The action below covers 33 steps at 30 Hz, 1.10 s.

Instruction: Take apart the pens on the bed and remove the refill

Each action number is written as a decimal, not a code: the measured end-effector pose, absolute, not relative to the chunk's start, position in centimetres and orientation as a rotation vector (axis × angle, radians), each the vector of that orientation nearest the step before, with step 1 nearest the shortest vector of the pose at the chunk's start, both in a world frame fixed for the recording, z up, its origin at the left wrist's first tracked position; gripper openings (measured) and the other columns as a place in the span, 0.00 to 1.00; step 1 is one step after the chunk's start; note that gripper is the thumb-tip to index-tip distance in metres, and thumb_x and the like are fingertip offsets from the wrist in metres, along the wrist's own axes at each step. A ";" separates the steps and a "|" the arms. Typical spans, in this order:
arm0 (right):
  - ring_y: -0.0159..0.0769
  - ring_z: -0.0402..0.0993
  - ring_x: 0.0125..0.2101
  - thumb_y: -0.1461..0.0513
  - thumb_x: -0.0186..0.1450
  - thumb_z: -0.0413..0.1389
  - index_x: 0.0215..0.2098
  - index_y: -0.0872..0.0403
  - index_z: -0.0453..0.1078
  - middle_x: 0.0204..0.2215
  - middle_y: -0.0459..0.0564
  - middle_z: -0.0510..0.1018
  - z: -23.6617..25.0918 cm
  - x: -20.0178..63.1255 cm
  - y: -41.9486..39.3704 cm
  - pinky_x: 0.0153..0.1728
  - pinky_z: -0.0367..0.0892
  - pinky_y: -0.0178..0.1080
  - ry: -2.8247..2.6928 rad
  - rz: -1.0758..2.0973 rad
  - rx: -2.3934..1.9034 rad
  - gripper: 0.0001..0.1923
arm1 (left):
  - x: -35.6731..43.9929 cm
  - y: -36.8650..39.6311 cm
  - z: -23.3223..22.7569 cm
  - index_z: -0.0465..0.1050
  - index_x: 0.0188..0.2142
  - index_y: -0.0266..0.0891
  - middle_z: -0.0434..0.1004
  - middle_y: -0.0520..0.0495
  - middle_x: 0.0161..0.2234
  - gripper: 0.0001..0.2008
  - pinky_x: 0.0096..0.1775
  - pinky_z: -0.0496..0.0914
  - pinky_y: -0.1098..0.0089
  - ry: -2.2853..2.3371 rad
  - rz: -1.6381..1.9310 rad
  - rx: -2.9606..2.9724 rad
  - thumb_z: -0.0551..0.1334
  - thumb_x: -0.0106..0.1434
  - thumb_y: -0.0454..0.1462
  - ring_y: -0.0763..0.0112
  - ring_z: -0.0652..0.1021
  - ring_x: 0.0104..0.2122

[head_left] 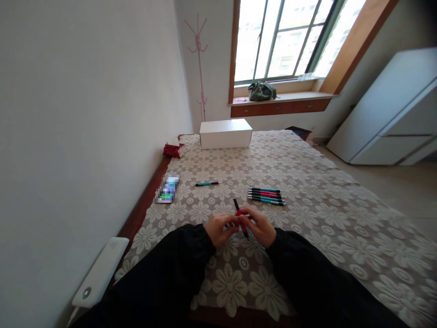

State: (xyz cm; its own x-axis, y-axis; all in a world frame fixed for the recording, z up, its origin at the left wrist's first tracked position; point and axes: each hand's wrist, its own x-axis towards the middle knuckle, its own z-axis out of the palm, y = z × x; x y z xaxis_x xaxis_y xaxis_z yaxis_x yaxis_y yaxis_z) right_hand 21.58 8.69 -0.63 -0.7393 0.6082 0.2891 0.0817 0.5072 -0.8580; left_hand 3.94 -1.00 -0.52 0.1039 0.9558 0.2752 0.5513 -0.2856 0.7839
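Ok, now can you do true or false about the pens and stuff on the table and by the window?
1. The right hand holds a red pen. True.
2. The left hand is flat on the phone. False: the left hand is right at the red pen.
3. A lone blue pen lies between the phone and the row of pens. True.
4. The bag is on the table. False: the bag is on the windowsill.
5. The cloth has flowers. True.
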 end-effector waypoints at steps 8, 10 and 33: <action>0.33 0.66 0.20 0.48 0.73 0.44 0.39 0.50 0.69 0.20 0.43 0.71 -1.3 22.5 9.4 0.23 0.60 0.36 -2.250 1.173 -0.680 0.19 | 1.5 -0.9 0.5 0.73 0.36 0.40 0.76 0.49 0.28 0.17 0.35 0.71 0.67 1.996 1.115 1.918 0.63 0.63 0.52 0.69 0.75 0.29; 0.36 0.73 0.26 0.51 0.73 0.44 0.40 0.50 0.70 0.25 0.47 0.76 -1.7 22.6 9.5 0.29 0.63 0.38 -2.426 0.929 -0.671 0.17 | 1.0 -0.6 0.2 0.72 0.45 0.40 0.78 0.46 0.37 0.19 0.41 0.73 0.66 1.905 1.093 2.037 0.65 0.62 0.50 0.66 0.77 0.36; 0.34 0.70 0.16 0.52 0.74 0.41 0.33 0.51 0.70 0.19 0.49 0.78 -2.5 21.8 8.4 0.23 0.39 0.41 -2.860 0.139 -0.687 0.21 | 2.6 -0.9 0.0 0.74 0.33 0.41 0.78 0.48 0.30 0.14 0.39 0.69 0.66 1.752 0.630 2.282 0.52 0.70 0.37 0.65 0.76 0.34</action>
State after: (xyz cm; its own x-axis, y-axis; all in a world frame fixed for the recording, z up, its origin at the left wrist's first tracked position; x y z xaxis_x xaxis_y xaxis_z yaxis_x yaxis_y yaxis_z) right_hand 21.85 8.39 -2.51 -0.8729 0.4579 0.1683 0.4395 0.8879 -0.1362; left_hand 2.60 -0.90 0.04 0.2086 0.9548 0.2119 0.8711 -0.2798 0.4036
